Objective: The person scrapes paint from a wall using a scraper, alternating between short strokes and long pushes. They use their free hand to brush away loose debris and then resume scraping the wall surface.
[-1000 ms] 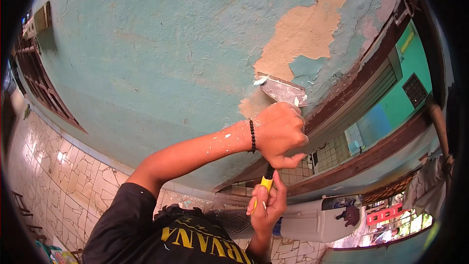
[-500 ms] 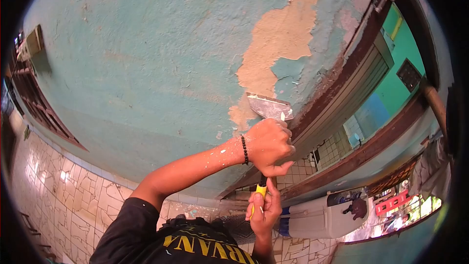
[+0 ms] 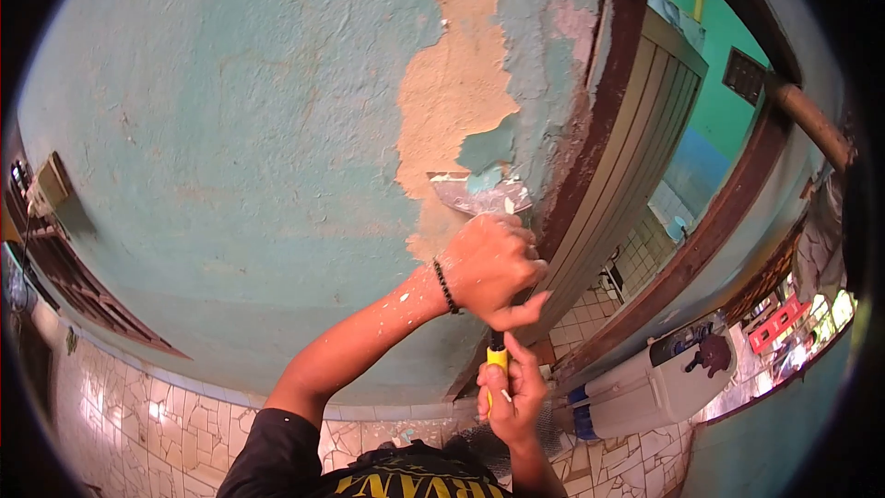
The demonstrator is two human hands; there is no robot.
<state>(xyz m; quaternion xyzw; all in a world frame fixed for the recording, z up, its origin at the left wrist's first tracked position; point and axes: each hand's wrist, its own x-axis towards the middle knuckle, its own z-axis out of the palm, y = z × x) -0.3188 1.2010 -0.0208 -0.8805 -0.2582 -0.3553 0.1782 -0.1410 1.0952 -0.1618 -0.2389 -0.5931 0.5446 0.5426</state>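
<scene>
A wide scraper lies against the teal wall, its blade at the lower part of a bare orange patch. Flakes of paint rest on the blade. My left hand, with a black bead bracelet at the wrist, is closed round the tool just below the blade. Lower down, my right hand grips the scraper's yellow handle. White specks dot my left forearm.
To the right are a brown door frame and a slatted door. A pale container stands below it. At the far left are a barred window and a small box on the wall. Tiled floor runs along the wall's foot.
The view has turned, so the wall and door frame sit further left. Paint pieces now show on the blade beside the orange patch. Both hands keep their hold on the scraper.
</scene>
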